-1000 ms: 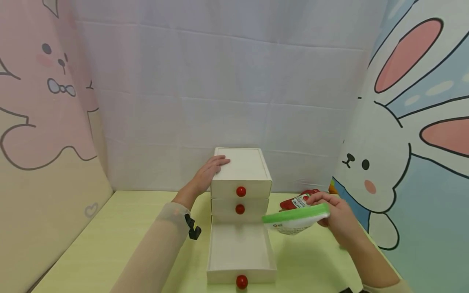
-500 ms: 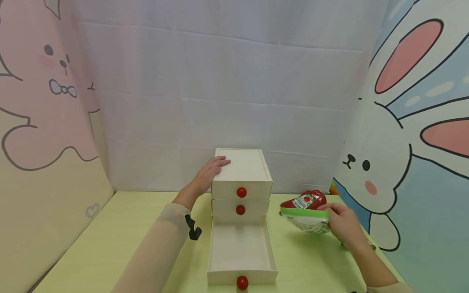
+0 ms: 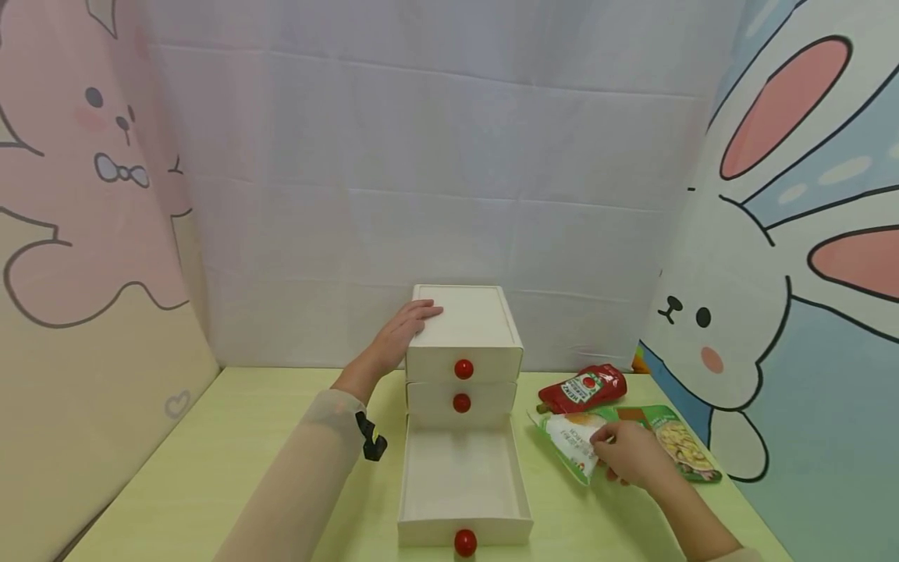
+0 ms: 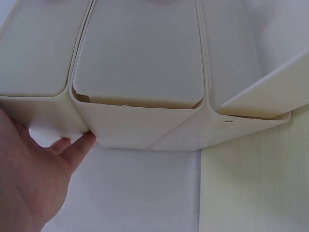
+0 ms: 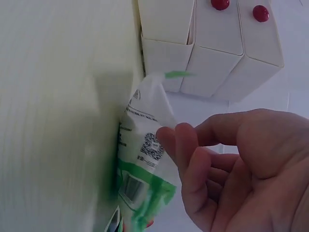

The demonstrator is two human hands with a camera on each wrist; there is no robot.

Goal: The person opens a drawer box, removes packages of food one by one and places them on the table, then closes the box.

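On top of a white drawer unit (image 3: 463, 316), my left hand (image 3: 396, 336) rests with its fingers over the left edge; the left wrist view shows this hand (image 4: 36, 181) against the casing. A white packet with green edges (image 3: 572, 441) lies at the right, partly over a green food packet (image 3: 677, 441). Close by its right side is my right hand (image 3: 632, 453), fingers loosely bent. In the right wrist view, the fingertips (image 5: 186, 133) overlap the white packet (image 5: 149, 125), whose tip is blurred; no clear pinch shows.
The bottom drawer (image 3: 463, 484) is pulled out, with a red knob (image 3: 465, 542) in front. Two upper drawers are closed. A red ketchup pouch (image 3: 583, 388) lies behind the packets. A printed rabbit panel (image 3: 723, 312) borders the table's right side.
My right hand has lowered the white packet to the table at the right and moved slightly toward me, off its green strip. The green food packet is now exposed. My left hand stays put.
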